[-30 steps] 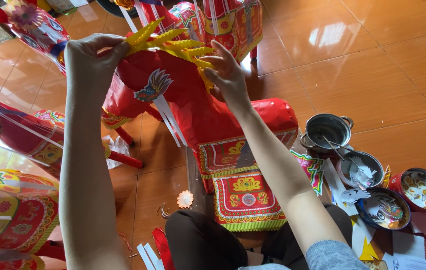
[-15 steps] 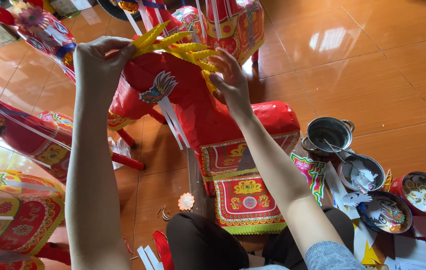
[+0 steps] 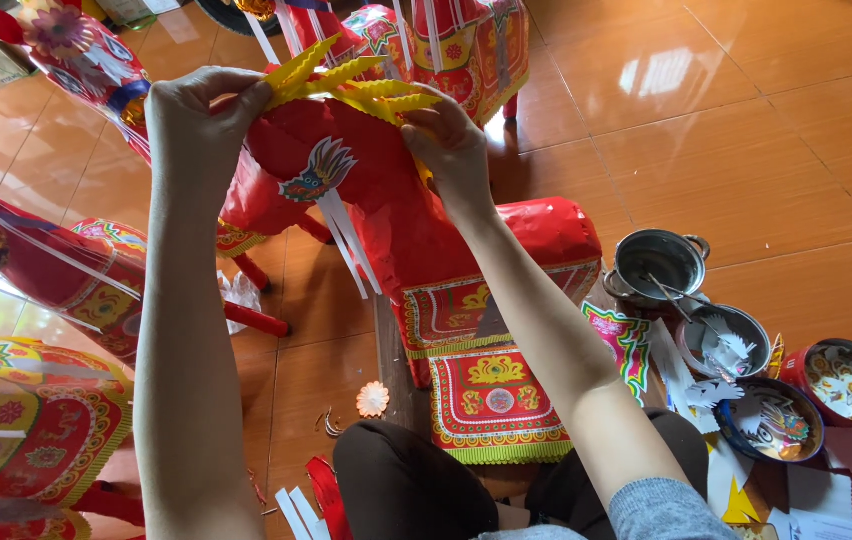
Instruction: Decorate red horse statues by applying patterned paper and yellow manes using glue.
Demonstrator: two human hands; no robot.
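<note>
Two hands (image 3: 326, 130) pinch yellow fringe (image 3: 351, 85) — horses (image 3: 426, 220) crowd close.

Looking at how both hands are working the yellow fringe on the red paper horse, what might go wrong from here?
The yellow paper fringe is thin and pinched between the left hand and right hand; a hard pull could tear it. Pressing down may dent the hollow-looking red paper horse. The right elbow sits close to the metal pot and small bowls, so a swing back might knock them.

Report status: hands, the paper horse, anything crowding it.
Left hand and right hand both pinch the yellow fringe atop the red paper horse. More paper figures crowd the left; bowls sit right.
</note>
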